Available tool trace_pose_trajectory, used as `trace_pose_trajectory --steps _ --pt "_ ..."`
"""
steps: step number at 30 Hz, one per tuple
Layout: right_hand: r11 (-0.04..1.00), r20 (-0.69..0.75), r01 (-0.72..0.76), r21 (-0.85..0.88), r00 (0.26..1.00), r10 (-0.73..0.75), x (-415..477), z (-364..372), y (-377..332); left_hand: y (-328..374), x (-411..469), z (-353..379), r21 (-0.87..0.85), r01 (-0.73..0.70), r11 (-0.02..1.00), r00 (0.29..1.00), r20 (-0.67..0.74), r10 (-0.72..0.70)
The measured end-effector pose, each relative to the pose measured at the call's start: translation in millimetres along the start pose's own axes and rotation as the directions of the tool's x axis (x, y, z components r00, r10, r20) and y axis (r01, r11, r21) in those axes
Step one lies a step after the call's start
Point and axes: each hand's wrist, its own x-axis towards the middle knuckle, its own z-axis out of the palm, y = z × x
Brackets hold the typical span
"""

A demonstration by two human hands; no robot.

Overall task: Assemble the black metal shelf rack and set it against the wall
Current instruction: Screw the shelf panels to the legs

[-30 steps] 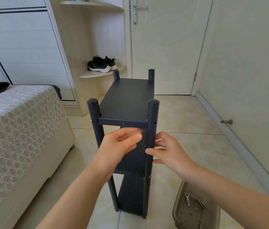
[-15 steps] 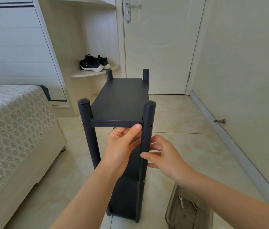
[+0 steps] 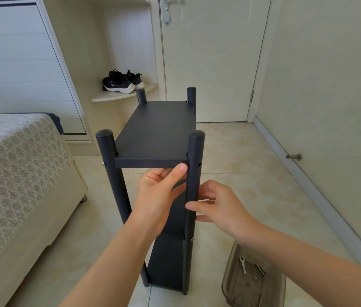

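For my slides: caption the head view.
Both hands reach the black rack's near right post.

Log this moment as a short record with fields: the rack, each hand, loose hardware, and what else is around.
rack: black shelf rack standing upright on the tile floor, away from the wall
left hand: left hand under the top shelf's near edge, thumb against the near right post
right hand: right hand, fingers touching that post lower down
unfilled hole: one open hole near the post's top
hardware: tray on the floor with a small wrench and screws
surroundings: bed, sneakers, closed door
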Motion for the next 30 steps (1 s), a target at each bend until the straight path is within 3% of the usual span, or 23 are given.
trace_pose_trajectory --steps 10,14,18,23,27,30 --pt "1.000 0.057 0.019 0.000 0.998 -0.019 2.7 -13.2 16.0 1.1 0.5 -0.8 -0.001 0.029 1.000 1.000 -0.001 -0.029" --pt "0.971 0.056 -0.063 -0.230 0.995 0.077 7.3 -24.8 52.4 2.8 2.9 -3.4 0.014 0.056 0.998 0.998 0.034 -0.056" --pt "0.773 0.142 -0.201 -0.602 0.926 0.351 12.8 -39.5 100.4 4.0 3.2 -3.3 -0.015 0.049 0.999 0.997 0.064 -0.048" --pt "0.657 0.008 -0.387 -0.647 0.858 0.514 7.4 -39.5 152.8 4.9 5.9 -0.2 -0.025 0.037 0.999 0.996 0.087 -0.034" --pt "0.482 -0.019 -0.438 -0.759 0.755 0.655 -15.2 -20.2 208.3 3.1 5.9 -0.4 -0.018 0.032 0.999 0.994 0.103 -0.030" --pt "0.444 -0.016 -0.426 -0.788 0.735 0.678 -26.7 -8.9 238.6 1.9 6.7 -1.3 0.000 0.030 1.000 0.993 0.115 -0.029"
